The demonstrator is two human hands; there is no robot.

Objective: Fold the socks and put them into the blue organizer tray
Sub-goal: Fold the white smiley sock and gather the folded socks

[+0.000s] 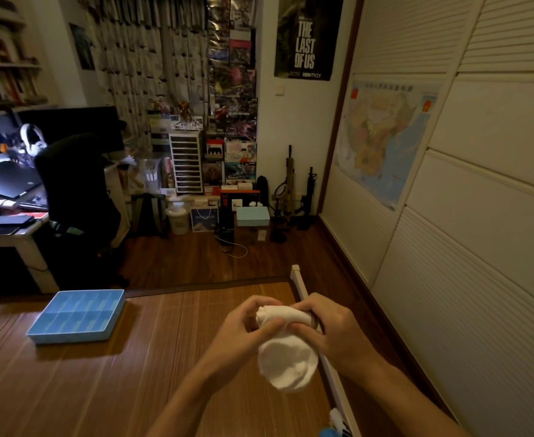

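Both hands hold a white sock (286, 357) in the air above the right side of the wooden surface (133, 373). My left hand (248, 323) grips its upper rolled end from the left, thumb pressed on the fabric. My right hand (328, 326) grips the same end from the right, fingers curled round it. The sock's lower part hangs down as a rounded pouch. The blue organizer tray (76, 316), with several compartments that hold nothing, lies flat at the far left of the surface, well away from the hands.
A white rail (300, 282) borders the surface on the right. More socks, white and blue (335, 427), peek in at the bottom edge. Beyond are a dark office chair (76, 190), a desk (7, 228), stacked boxes and white closet doors (480, 216).
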